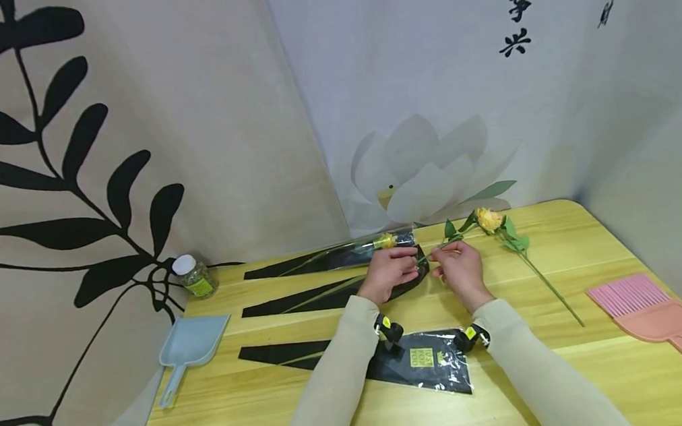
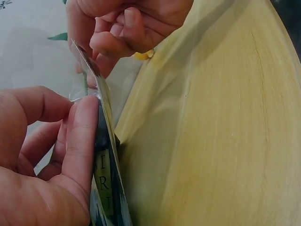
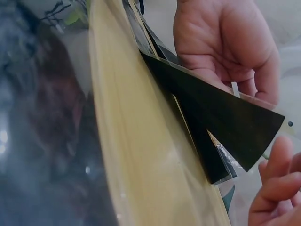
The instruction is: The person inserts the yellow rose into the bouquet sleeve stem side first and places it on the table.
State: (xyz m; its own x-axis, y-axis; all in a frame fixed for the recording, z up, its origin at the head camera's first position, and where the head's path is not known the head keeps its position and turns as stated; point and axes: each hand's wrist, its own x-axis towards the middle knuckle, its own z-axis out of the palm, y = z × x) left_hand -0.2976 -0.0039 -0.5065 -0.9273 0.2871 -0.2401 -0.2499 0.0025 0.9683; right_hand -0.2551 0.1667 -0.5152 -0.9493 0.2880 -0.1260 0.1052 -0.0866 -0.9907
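My left hand (image 1: 391,273) pinches the mouth of a black flower sleeve (image 2: 106,155) with a clear front, raised off the table at that end. Its narrow tail (image 1: 318,297) lies to the left. My right hand (image 1: 462,270) pinches a green flower stem (image 1: 453,238), the stem's end right at the sleeve's mouth. Leaves (image 1: 451,229) on that stem show beyond the fingers. A yellow rose bloom (image 1: 489,219) is at the far edge of the table, where the held stem and another long stem (image 1: 551,286) overlap. In the right wrist view, the sleeve (image 3: 211,108) partly hides my left hand.
Behind lies a sleeve with a yellow rose (image 1: 385,240) inside. Another black sleeve (image 1: 422,358) lies in front, under my forearms. A blue dustpan (image 1: 190,341) and a white-capped jar (image 1: 194,276) stand at left. At right is a pink dustpan with brush (image 1: 654,317).
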